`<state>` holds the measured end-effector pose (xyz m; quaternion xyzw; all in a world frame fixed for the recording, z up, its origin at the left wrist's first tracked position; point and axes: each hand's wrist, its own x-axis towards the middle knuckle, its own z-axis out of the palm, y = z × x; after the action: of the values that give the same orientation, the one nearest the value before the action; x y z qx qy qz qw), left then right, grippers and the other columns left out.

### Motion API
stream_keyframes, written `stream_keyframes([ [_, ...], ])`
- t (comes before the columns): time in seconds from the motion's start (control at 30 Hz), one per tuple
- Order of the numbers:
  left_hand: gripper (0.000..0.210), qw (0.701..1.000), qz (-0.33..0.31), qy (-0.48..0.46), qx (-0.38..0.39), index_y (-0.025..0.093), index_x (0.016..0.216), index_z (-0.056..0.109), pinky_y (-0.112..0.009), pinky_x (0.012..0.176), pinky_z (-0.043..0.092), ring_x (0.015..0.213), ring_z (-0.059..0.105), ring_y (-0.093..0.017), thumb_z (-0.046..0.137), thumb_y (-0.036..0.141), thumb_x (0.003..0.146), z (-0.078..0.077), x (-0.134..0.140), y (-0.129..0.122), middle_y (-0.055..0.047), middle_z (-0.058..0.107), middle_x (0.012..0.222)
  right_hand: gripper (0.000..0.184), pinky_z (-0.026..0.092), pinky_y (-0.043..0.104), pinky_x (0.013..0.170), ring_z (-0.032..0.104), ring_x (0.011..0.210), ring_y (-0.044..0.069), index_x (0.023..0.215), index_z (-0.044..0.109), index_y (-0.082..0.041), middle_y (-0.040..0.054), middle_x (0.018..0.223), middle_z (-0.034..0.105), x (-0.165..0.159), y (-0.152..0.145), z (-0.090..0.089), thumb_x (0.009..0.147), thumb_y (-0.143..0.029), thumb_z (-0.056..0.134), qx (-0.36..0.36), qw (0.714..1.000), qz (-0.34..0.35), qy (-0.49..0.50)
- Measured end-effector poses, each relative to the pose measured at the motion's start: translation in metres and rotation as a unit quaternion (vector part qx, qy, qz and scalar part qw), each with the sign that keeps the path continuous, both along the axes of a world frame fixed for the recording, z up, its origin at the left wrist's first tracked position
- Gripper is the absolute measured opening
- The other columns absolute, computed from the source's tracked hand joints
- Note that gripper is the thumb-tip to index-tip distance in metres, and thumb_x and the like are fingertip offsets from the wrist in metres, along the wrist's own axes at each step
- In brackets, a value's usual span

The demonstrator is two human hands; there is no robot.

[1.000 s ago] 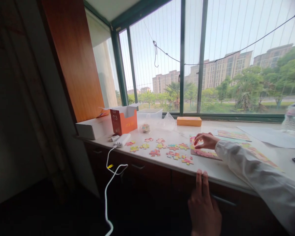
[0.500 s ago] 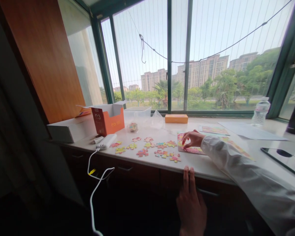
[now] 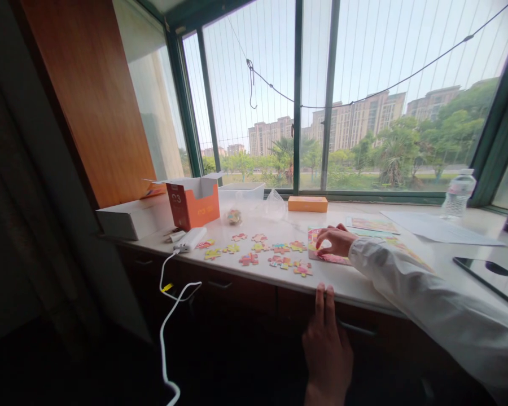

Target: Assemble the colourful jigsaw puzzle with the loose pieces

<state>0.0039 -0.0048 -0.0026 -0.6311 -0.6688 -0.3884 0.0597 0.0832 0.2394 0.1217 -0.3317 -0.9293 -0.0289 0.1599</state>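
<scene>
The right hand is covering part of the puzzle board, so whatever its fingers are pinching is perhaps a piece. The left hand is running off the bottom edge. The loose pieces are too small to read.

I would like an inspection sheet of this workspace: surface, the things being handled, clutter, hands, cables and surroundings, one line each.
Surface: pale countertop under a window, dark drawers below.
Things in hand: puzzle board flat on the top; loose puzzle pieces spread to its left.
Clutter: open orange box, white box, flat orange box, clear container, water bottle, papers.
Hands: right hand rests on the puzzle board, fingers bent; left hand has fingertips on the counter edge, holding nothing.
Cables: white cable hangs off the edge from a white device.
Surroundings: barred window, buildings and trees outside.
</scene>
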Motion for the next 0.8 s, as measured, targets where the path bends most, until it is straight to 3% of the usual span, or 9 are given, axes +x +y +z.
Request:
stream_keyframes([
  [0.2,0.088,1.000,-0.012,-0.013,-0.020,0.032,0.156,0.018,-0.034,0.098,0.053,0.128,0.054,-0.023,0.046,0.000,0.079,0.008,-0.002,-0.003,-0.004,0.026,0.161,0.027,0.033,0.042,0.089,0.060,0.105,0.027,0.094,0.076,-0.027,0.0083,0.113,0.069,0.016,-0.026,0.010,0.084,-0.049,0.065,0.069,0.997,0.018,0.041],
  [0.47,0.059,0.997,-0.043,-0.067,-0.005,0.028,0.142,0.044,-0.033,0.101,0.050,0.122,0.057,-0.021,0.044,0.008,0.087,0.037,-0.010,-0.006,-0.005,0.043,0.151,0.030,0.030,0.038,0.083,0.065,0.096,0.022,0.091,0.076,-0.028,0.0065,0.104,0.072,0.038,-0.057,0.027,0.092,-0.048,0.053,0.082,0.993,0.034,0.073],
  [0.63,0.043,0.995,-0.054,-0.082,0.021,0.028,0.127,0.056,-0.029,0.097,0.051,0.116,0.060,-0.018,0.045,0.011,0.088,0.054,-0.021,-0.004,-0.004,0.054,0.137,0.029,0.028,0.037,0.084,0.066,0.089,0.018,0.092,0.075,-0.027,0.0048,0.102,0.073,0.017,-0.057,0.035,0.093,-0.045,0.053,0.070,0.994,0.039,0.081],
  [0.8,0.040,0.992,0.023,-0.091,0.089,0.027,0.129,0.054,-0.029,0.093,0.053,0.116,0.059,-0.018,0.045,0.016,0.092,0.052,-0.054,-0.014,-0.006,0.050,0.139,0.024,0.026,0.037,0.085,0.065,0.089,0.018,0.091,0.075,-0.026,0.0044,0.098,0.074,-0.024,-0.065,0.045,0.092,-0.041,0.056,0.053,0.993,0.069,0.078],
])
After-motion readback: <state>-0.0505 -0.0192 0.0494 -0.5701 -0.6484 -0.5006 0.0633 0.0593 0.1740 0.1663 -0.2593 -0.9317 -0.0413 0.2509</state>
